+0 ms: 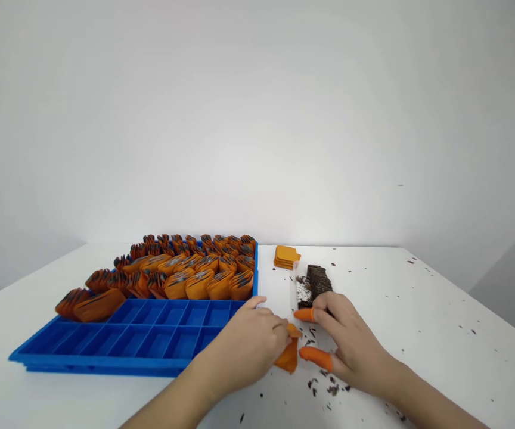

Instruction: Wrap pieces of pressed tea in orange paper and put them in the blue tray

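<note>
My left hand (255,342) is closed on a small orange paper packet (288,355), which it holds just above or on the white table. Part of the packet is hidden behind the fingers. Close to its right edge is my right hand (347,342), with orange finger cots on thumb and index finger. Those two fingers are spread apart and nothing shows between them. Beyond the right hand lies a stack of dark brown, ridged pieces (319,280) in a clear plastic tray (295,286) with loose flakes. A pile of flat orange packets (286,256) lies farther back.
On the left, a blue compartment tray (105,362) holds several rows of filled orange packets (197,285); its front compartments are bare. Dark crumbs (332,389) are scattered over the white table (436,322). A plain wall stands behind.
</note>
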Tool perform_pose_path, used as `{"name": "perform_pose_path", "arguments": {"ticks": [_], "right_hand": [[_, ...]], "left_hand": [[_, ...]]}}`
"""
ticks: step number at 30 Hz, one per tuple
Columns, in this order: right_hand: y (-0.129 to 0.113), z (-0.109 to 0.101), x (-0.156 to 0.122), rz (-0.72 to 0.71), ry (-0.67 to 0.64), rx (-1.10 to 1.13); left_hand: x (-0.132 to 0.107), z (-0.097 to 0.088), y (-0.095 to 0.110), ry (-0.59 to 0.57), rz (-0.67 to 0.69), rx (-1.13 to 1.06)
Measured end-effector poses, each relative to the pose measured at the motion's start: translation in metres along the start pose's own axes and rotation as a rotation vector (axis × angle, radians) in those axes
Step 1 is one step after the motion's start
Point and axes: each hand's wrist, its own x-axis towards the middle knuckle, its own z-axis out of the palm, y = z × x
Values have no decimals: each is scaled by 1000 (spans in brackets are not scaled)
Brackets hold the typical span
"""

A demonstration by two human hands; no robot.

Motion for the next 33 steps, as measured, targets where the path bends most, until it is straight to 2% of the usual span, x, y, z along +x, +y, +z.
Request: {"name": "perform_pose_path", "arguments": {"ticks": [5, 8, 12, 15, 20, 28, 31, 33], "right_hand": [[13, -4, 0, 133, 136, -55], [17, -7, 2, 88, 156, 6], [13, -5, 3, 0, 106, 262], [8, -3, 2, -25, 39, 337], [8, -7, -1, -55, -34, 286], [11, -7, -3, -40, -112, 200], [12, -19, 1, 13, -181, 235], [16, -34, 9, 71, -260, 272]], "left_hand": [[11, -6, 9, 424, 23, -218], [11, -4, 16, 542, -42, -408], [10, 1, 21, 485, -15, -581], [11, 2, 21, 432, 44, -671], [13, -3, 18, 367, 83, -746], [11, 2, 10, 256, -21, -900], [11, 8, 9, 256, -68, -1010], [11, 13, 9, 305, -94, -1080]]}}
